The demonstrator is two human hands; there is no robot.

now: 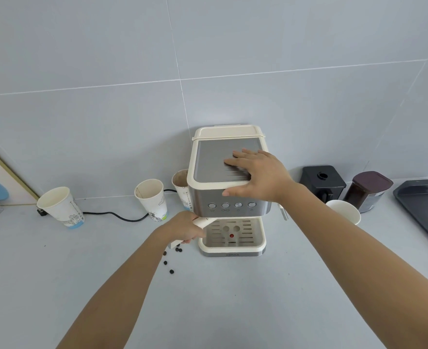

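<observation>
A cream and steel espresso machine [207, 162] stands against the tiled wall on a grey counter. My right hand [255, 175] lies flat on its top plate, fingers straight, thumb over the front edge above the row of buttons [231, 205]. My left hand [185, 227] grips the cream portafilter handle [202, 222], which sticks out to the left under the machine's head. The drip tray [233, 235] below holds no cup. The portafilter basket itself is hidden under the machine.
Three paper cups [61, 206] [152, 199] [181, 185] and a black power cable [117, 215] lie left of the machine. Several coffee beans [171, 271] are scattered near my left wrist. At right stand a white cup [344, 211], black grinder [322, 182], dark jar [369, 190] and dark tray [424, 205].
</observation>
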